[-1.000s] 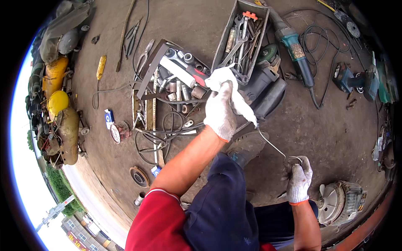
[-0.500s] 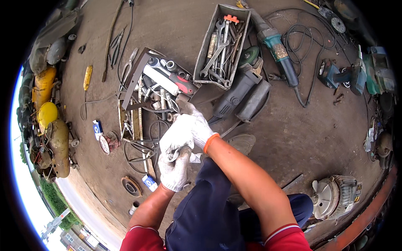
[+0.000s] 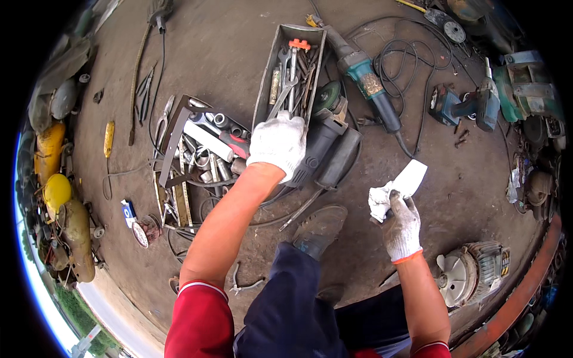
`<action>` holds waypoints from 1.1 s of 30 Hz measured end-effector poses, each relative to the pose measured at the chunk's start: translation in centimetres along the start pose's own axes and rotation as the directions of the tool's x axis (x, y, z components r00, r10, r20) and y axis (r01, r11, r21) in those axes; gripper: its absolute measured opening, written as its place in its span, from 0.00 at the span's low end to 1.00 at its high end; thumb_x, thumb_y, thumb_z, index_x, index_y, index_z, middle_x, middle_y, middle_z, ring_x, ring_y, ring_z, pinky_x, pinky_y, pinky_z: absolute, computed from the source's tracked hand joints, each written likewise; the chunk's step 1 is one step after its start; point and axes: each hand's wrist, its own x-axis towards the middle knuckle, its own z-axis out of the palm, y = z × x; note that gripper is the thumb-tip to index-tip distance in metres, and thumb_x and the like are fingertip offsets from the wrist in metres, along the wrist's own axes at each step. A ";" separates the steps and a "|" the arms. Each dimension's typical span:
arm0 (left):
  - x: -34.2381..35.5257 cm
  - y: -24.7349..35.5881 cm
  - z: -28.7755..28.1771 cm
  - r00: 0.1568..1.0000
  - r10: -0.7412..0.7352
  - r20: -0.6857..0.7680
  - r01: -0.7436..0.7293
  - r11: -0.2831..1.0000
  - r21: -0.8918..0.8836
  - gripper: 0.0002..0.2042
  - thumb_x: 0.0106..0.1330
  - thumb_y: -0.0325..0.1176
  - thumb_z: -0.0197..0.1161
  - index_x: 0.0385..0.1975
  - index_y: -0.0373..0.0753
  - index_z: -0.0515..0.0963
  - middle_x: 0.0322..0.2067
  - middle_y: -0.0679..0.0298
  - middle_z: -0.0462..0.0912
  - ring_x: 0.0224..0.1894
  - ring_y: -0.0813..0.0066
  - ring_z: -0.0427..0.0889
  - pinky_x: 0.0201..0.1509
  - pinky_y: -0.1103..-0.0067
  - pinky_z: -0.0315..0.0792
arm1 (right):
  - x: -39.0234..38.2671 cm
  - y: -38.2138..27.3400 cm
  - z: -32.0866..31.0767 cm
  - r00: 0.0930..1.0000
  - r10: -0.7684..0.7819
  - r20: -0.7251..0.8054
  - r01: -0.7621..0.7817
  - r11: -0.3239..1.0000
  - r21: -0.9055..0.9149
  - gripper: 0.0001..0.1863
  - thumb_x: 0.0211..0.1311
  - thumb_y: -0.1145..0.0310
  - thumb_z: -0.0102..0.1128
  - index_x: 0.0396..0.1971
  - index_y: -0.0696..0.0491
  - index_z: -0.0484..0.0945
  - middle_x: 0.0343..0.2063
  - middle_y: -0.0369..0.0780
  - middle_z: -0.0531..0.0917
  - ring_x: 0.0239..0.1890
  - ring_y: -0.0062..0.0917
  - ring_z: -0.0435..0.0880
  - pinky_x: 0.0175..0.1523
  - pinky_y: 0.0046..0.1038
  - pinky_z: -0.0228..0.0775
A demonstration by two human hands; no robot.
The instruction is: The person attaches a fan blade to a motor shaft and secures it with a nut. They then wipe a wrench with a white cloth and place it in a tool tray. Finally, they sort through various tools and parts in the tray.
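My left hand (image 3: 278, 144), in a white knit glove, lies over the near end of a grey metal toolbox (image 3: 259, 98). Its fingers are curled down there, and what they grip is hidden beneath them. Several wrenches (image 3: 289, 92) and a long bar with an orange head (image 3: 299, 45) lie in that box. Off to the right, my right hand (image 3: 403, 225), also gloved, is closed on a white rag (image 3: 412, 178), partly crumpled and partly hanging flat. Just left of my left hand is an open case (image 3: 173, 140) with sockets and a red-and-black ratchet handle (image 3: 236, 144).
Right of the toolbox lie a black angle grinder (image 3: 319, 149) and a teal grinder (image 3: 370, 83) with its cord. A teal cordless tool (image 3: 468, 104) is farther right. A motor with a fan (image 3: 471, 274) stands at lower right; pliers (image 3: 243, 284) lie beside my knee.
Both hands were together working at the white rag; now they are apart. My left hand has gone up to the toolbox, and the right has moved right with the rag. The view has shifted slightly.
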 end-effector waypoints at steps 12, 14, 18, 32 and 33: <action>9.5 -0.9 -0.3 0.871 -0.026 0.490 -0.153 0.935 0.321 0.15 0.68 0.32 0.66 0.52 0.41 0.91 0.53 0.53 0.91 0.55 0.53 0.91 0.56 0.62 0.85 | -5.1 1.5 -2.9 0.990 -0.051 0.129 0.099 0.912 -0.398 0.14 0.81 0.68 0.60 0.58 0.60 0.79 0.47 0.39 0.89 0.46 0.21 0.89 0.52 0.27 0.83; 9.2 -1.6 -0.7 0.873 -0.039 0.486 -0.129 0.942 0.308 0.15 0.68 0.33 0.66 0.53 0.42 0.90 0.54 0.55 0.91 0.56 0.55 0.91 0.57 0.63 0.84 | -5.4 1.4 -2.6 0.982 -0.038 0.184 0.115 0.894 -0.432 0.15 0.80 0.68 0.61 0.58 0.59 0.79 0.47 0.40 0.89 0.47 0.22 0.89 0.53 0.28 0.83; 8.2 -2.0 -2.7 0.902 -0.016 0.431 -0.097 0.966 0.239 0.14 0.68 0.32 0.64 0.50 0.41 0.91 0.52 0.53 0.91 0.54 0.53 0.91 0.56 0.62 0.84 | -5.0 1.4 -2.5 0.976 -0.018 0.215 0.113 0.891 -0.439 0.14 0.81 0.69 0.60 0.58 0.60 0.79 0.48 0.41 0.89 0.49 0.23 0.89 0.54 0.28 0.83; -10.5 6.7 -1.1 0.962 0.262 -0.076 -0.262 0.813 -0.520 0.09 0.68 0.33 0.66 0.45 0.41 0.79 0.33 0.54 0.85 0.34 0.52 0.87 0.36 0.61 0.81 | -2.8 1.9 6.1 0.952 0.037 0.305 0.022 0.982 -0.188 0.21 0.80 0.66 0.62 0.66 0.58 0.75 0.53 0.34 0.82 0.55 0.20 0.78 0.65 0.27 0.70; -11.1 7.4 0.3 0.969 0.192 -0.156 -0.247 0.781 -0.574 0.07 0.69 0.33 0.65 0.43 0.42 0.79 0.31 0.55 0.84 0.32 0.52 0.87 0.33 0.61 0.80 | -2.4 2.1 6.3 0.959 0.082 0.272 -0.063 0.995 -0.077 0.17 0.80 0.65 0.63 0.61 0.57 0.77 0.48 0.35 0.84 0.52 0.21 0.81 0.60 0.30 0.75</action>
